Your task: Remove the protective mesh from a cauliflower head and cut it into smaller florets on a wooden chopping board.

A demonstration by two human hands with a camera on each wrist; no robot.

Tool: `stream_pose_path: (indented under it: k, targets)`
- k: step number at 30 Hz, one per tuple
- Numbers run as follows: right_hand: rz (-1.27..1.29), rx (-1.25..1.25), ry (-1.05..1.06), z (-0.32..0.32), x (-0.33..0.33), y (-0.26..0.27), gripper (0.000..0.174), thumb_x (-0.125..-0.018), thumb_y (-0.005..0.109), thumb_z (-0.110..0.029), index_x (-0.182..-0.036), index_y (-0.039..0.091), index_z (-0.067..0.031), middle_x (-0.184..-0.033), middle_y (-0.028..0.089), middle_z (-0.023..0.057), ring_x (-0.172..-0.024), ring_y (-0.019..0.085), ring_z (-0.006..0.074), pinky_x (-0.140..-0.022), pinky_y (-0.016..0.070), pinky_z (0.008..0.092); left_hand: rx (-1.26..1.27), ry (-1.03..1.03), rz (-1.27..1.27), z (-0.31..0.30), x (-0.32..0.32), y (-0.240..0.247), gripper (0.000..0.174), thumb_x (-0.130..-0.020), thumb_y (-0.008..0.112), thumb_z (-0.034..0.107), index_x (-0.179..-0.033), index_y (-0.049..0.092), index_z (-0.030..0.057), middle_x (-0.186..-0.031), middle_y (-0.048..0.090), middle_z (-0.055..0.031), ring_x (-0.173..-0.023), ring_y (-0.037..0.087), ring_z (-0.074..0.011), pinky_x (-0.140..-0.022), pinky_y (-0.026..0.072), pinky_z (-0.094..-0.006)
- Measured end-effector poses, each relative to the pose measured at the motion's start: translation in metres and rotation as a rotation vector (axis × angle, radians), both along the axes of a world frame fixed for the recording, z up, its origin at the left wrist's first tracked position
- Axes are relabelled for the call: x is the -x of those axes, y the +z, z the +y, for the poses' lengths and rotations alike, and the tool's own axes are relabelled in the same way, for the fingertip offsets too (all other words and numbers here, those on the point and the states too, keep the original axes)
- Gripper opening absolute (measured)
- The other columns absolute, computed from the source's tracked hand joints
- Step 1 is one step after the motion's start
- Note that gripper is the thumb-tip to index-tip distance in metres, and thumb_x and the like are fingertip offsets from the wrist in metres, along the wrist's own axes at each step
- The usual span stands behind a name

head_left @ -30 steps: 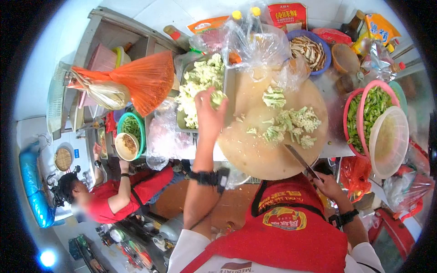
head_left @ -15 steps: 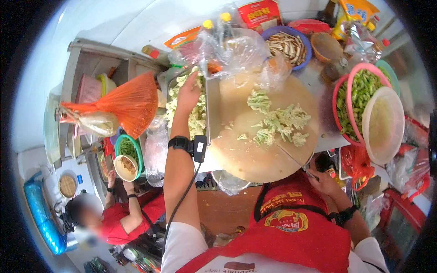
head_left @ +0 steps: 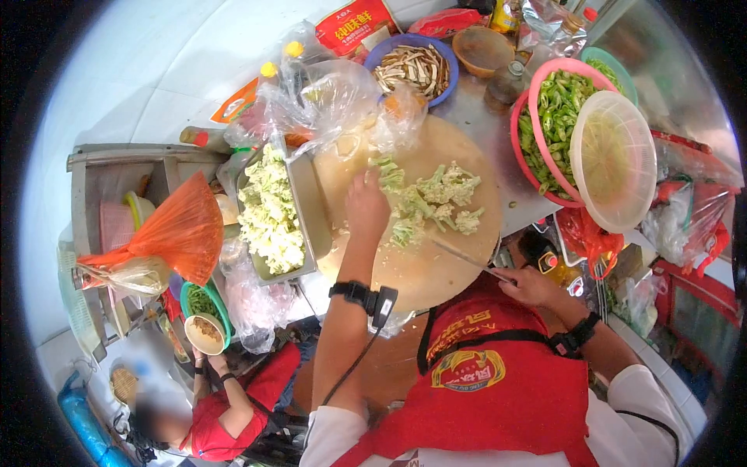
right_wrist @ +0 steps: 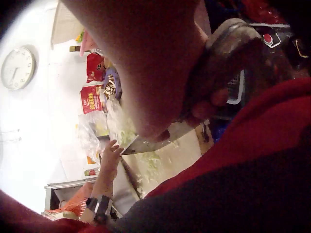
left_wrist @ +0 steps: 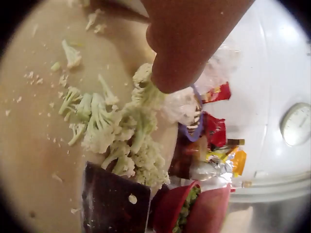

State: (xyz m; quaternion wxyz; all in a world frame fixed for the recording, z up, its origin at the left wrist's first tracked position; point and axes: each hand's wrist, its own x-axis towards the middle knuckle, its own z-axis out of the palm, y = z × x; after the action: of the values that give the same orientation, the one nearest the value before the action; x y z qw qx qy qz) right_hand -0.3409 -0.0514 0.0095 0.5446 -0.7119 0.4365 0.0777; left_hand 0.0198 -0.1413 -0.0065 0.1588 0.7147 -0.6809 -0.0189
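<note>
Cauliflower pieces (head_left: 440, 198) lie on the round cutting board (head_left: 373, 276). My left hand (head_left: 367, 206) is over the board's left part, fingertips at the edge of a separate floret (head_left: 391, 176). In the left wrist view that hand (left_wrist: 187, 41) partly covers the floret (left_wrist: 144, 87); in the right wrist view its fingers look extended. My right hand (head_left: 531, 286) grips the cleaver's handle at the board's near right edge, the blade (head_left: 459, 255) reaching over the board. The right wrist view shows its fingers curled round the handle (right_wrist: 235, 36).
A metal tray (head_left: 310, 226) of cut cauliflower stands left of the board. Behind are plastic bags (head_left: 334, 97) and a blue bowl (head_left: 443, 56) of sliced mushrooms. Baskets of green peppers (head_left: 559, 109) stand right. Another person (head_left: 226, 424) works at lower left.
My left hand has moved from the cauliflower in the tray rightward to the floret on the board. My right hand still holds the cleaver. The head view has shifted.
</note>
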Motion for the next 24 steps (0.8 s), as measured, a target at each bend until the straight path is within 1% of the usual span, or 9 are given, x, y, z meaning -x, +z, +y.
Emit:
stream_pose_path:
  k: [2,5,8,11,14,17,20,21,24]
  targets:
    - [0.011,0.027,0.007,0.001,-0.002,0.003,0.044,-0.09,0.053,-0.033,-0.13,0.054,-0.0154,-0.08,0.063,0.0254,-0.067,0.063,0.0398,-0.069,0.052,0.0472,-0.17,0.153,-0.025,-0.007,-0.004,-0.013,0.026,-0.082,0.059,0.008,-0.107,0.061,0.0029,-0.103,0.06,-0.019,-0.093,0.058,-0.0356,-0.081,0.0471,-0.0457]
    - [0.036,0.042,0.001,0.001,-0.001,0.002,0.044,-0.09,0.053,-0.034,-0.13,0.054,-0.016,-0.082,0.064,0.0249,-0.071,0.063,0.04,-0.071,0.0522,0.0469,-0.177,0.196,0.272,-0.005,-0.012,-0.013,0.021,-0.084,0.059,0.011,-0.102,0.063,0.0018,-0.094,0.061,-0.0193,-0.087,0.059,-0.0362,-0.077,0.0461,-0.0474]
    - [-0.039,0.095,-0.047,0.007,0.002,-0.007,0.041,-0.09,0.055,-0.03,-0.129,0.056,-0.0184,-0.075,0.061,0.0263,-0.065,0.063,0.0372,-0.066,0.051,0.0442,-0.139,0.187,0.301,0.018,-0.016,0.0,0.02,-0.088,0.058,0.015,-0.101,0.064,0.0009,-0.086,0.06,-0.0186,-0.077,0.058,-0.0347,-0.07,0.046,-0.0437]
    - [-0.05,0.111,-0.025,0.003,0.002,-0.007,0.04,-0.089,0.056,-0.028,-0.129,0.056,-0.0187,-0.071,0.059,0.0267,-0.062,0.062,0.0355,-0.063,0.0499,0.042,-0.221,0.417,0.656,0.061,-0.012,0.008,0.022,-0.091,0.058,0.018,-0.103,0.064,0.0002,-0.078,0.061,-0.0155,-0.069,0.057,-0.0271,-0.065,0.0454,-0.0368]
    - [-0.066,0.095,0.06,-0.005,0.0,-0.003,0.042,-0.09,0.056,-0.027,-0.131,0.054,-0.0168,-0.068,0.058,0.0253,-0.057,0.06,0.032,-0.061,0.0485,0.0392,-0.083,0.63,1.292,0.119,0.007,-0.006,0.026,-0.092,0.059,0.024,-0.097,0.065,0.0001,-0.06,0.05,-0.0047,-0.056,0.049,-0.0086,-0.05,0.0382,-0.0281]
    - [-0.072,-0.088,0.138,-0.019,-0.015,0.026,0.044,-0.091,0.055,-0.029,-0.133,0.052,-0.0139,-0.084,0.062,0.0249,-0.073,0.063,0.0365,-0.072,0.05,0.0427,-0.259,0.881,1.157,0.171,0.028,-0.048,0.022,-0.09,0.058,0.017,-0.097,0.065,-0.0027,-0.075,0.063,-0.0109,-0.066,0.055,-0.0126,-0.065,0.0454,-0.029]
    - [-0.004,-0.24,0.213,-0.024,-0.041,0.042,0.045,-0.092,0.055,-0.028,-0.134,0.05,-0.0109,-0.097,0.065,0.025,-0.087,0.064,0.0403,-0.081,0.0498,0.0444,-0.247,0.796,0.962,0.186,0.045,-0.042,0.021,-0.088,0.058,0.015,-0.094,0.066,-0.0031,-0.078,0.065,-0.0137,-0.067,0.059,-0.0172,-0.065,0.0466,-0.0319]
    - [0.026,-0.265,0.232,-0.024,-0.049,0.045,0.045,-0.093,0.055,-0.028,-0.134,0.049,-0.0099,-0.099,0.065,0.025,-0.089,0.064,0.0406,-0.082,0.0493,0.0442,-0.168,0.782,0.89,0.193,0.046,-0.061,0.019,-0.087,0.06,0.015,-0.092,0.066,-0.0025,-0.079,0.065,-0.0171,-0.07,0.061,-0.0258,-0.066,0.0476,-0.0372]
    - [-0.074,-0.145,0.263,-0.019,-0.077,0.048,0.046,-0.093,0.054,-0.028,-0.135,0.048,-0.0087,-0.104,0.064,0.0257,-0.095,0.062,0.0409,-0.087,0.0471,0.0432,-0.122,0.763,0.763,0.189,0.05,-0.045,0.017,-0.085,0.063,0.015,-0.088,0.066,-0.0015,-0.079,0.062,-0.0195,-0.074,0.061,-0.0343,-0.067,0.0478,-0.042]
